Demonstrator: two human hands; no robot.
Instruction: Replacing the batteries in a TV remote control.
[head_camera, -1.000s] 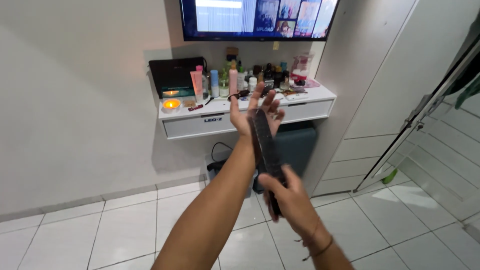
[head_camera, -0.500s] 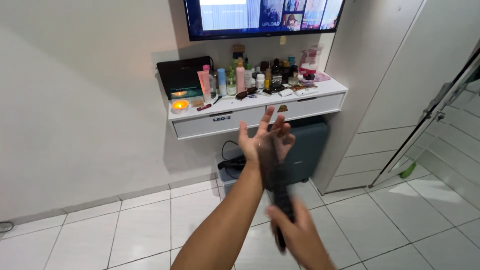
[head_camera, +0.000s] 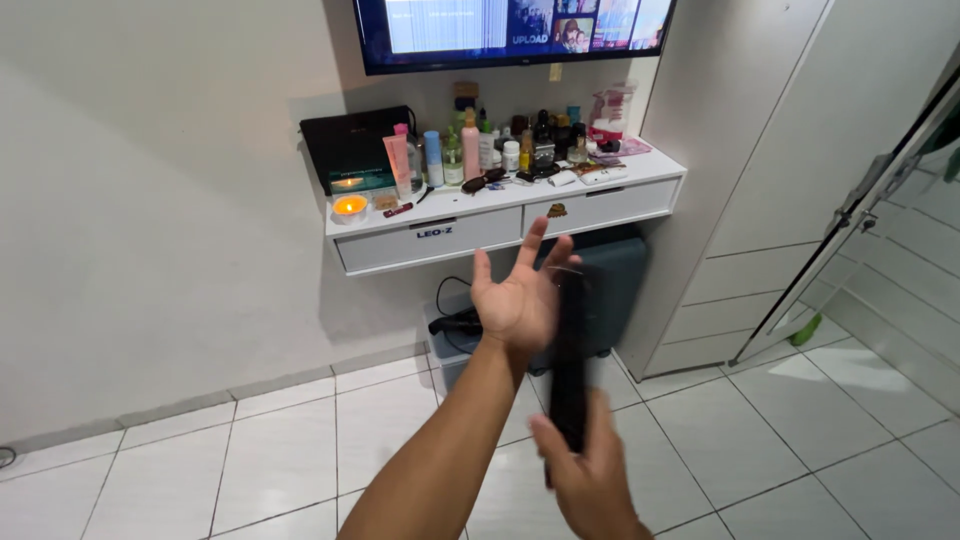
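A long, flat, dark strip (head_camera: 571, 360), apparently a belt or strap though its make cannot be told for certain, is held upright in the middle of the view, in front of a teal suitcase (head_camera: 610, 290) that stands beneath a white wall-mounted shelf (head_camera: 480, 225). Its lower end is gripped in the right hand (head_camera: 590, 475), whose fingers are closed round it, while its upper end is seen just beside the palm of the left hand (head_camera: 518, 300), which is spread wide with the fingers fanned and nothing held in it; whether the strip touches that palm cannot be told. The strip is judged to be light and fairly stiff, since it stands up from the grip without drooping, and its smooth, dark face may be slippery. It is best taken near one end with a full closed grip, as is done here, with the free length steadied against the other palm. On the shelf, bottles (head_camera: 440, 160), a lit candle (head_camera: 349, 207) and a black pouch (head_camera: 352, 148) are set out below a screen (head_camera: 510, 30). A white tiled floor (head_camera: 250, 450) is seen below.
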